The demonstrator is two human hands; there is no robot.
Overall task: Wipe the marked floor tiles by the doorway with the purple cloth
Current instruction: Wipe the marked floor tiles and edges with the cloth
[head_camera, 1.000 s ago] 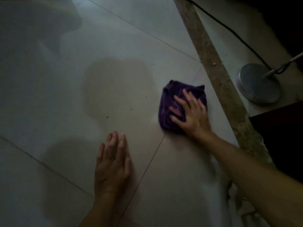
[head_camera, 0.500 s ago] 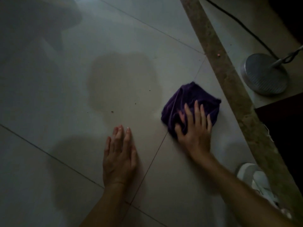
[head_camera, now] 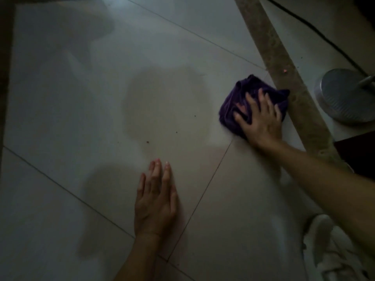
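Note:
The crumpled purple cloth [head_camera: 239, 104] lies on the pale floor tiles [head_camera: 81, 118], its far edge touching the stone doorway threshold [head_camera: 284, 78]. My right hand [head_camera: 261, 118] presses flat on the cloth with fingers spread and fairly straight. My left hand [head_camera: 155, 201] rests flat on the tile nearer to me, fingers straight and together, holding nothing. A darker damp-looking patch [head_camera: 166, 106] with a few small specks lies on the tile to the left of the cloth.
A round metal stand base [head_camera: 343, 98] with a black cable [head_camera: 316, 31] sits beyond the threshold at right. Dark furniture [head_camera: 357, 155] stands at the right edge. A white shoe [head_camera: 332, 246] is at the lower right. A dark strip [head_camera: 5, 78] borders the left side.
My right hand has pushed the cloth away from me and to the right, up against the threshold. My left hand stays planted on the tile.

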